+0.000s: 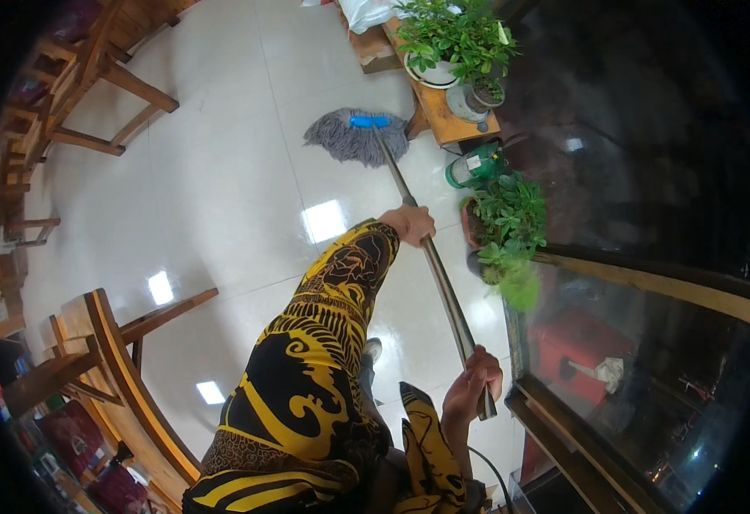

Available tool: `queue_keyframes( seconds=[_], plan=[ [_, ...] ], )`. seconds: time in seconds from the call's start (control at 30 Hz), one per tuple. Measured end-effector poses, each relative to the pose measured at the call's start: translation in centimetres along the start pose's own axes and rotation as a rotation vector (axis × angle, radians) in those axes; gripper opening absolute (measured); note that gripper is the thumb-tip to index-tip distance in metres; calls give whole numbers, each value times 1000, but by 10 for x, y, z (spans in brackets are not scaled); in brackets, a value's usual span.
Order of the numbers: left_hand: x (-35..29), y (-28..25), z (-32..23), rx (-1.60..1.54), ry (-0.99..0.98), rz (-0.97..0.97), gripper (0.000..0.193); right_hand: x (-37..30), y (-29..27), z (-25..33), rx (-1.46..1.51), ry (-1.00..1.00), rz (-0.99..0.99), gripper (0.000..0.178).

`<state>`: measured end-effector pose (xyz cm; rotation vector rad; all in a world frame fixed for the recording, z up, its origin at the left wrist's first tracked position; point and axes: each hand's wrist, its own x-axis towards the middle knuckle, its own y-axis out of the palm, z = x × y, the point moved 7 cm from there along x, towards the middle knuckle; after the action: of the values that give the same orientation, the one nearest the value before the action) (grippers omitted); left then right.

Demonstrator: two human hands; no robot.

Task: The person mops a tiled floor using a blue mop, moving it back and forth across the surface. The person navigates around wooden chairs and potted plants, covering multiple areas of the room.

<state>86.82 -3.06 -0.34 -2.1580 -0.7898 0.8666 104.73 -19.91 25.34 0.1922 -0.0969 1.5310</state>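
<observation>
A long metal-handled mop (450, 295) slants across the middle, its grey string head (345, 141) lying on the tiled floor by a wooden bench leg. A blue clamp (369, 122) joins head and handle. My left hand (409, 224) is wrapped round the handle partway down, the arm stretched forward in a black and yellow patterned sleeve. Near the handle's top end, close to my body, my right hand (475, 381) grips it with the fingers curled round.
A low wooden bench (448, 116) at the far right bears potted plants (461, 43). Beside it stand a green container (475, 164) and another leafy plant (508, 210) along a glass front. Wooden chairs (139, 90) and a curved wooden table edge (126, 368) line the left.
</observation>
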Motion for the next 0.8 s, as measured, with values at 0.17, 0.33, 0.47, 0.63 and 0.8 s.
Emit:
queue_keyframes(
  seconds=[0.17, 0.33, 0.47, 0.63, 0.8],
  plan=[
    [-8, 37, -66, -7, 15, 142, 32, -41, -52, 32, 27, 38, -71, 20],
    [-35, 58, -153, -47, 72, 97, 27, -106, -142, 39, 67, 0, 9, 16],
    [-33, 96, -219, -36, 124, 223, 27, -164, -237, 41, -179, 101, -101, 11],
    [-11, 124, -271, -45, 124, 180, 26, -134, -211, 112, 41, 120, -455, 35],
    [-8, 94, -217, -71, -41, 281, 20, -104, -196, 54, 268, 108, -465, 33]
  ],
)
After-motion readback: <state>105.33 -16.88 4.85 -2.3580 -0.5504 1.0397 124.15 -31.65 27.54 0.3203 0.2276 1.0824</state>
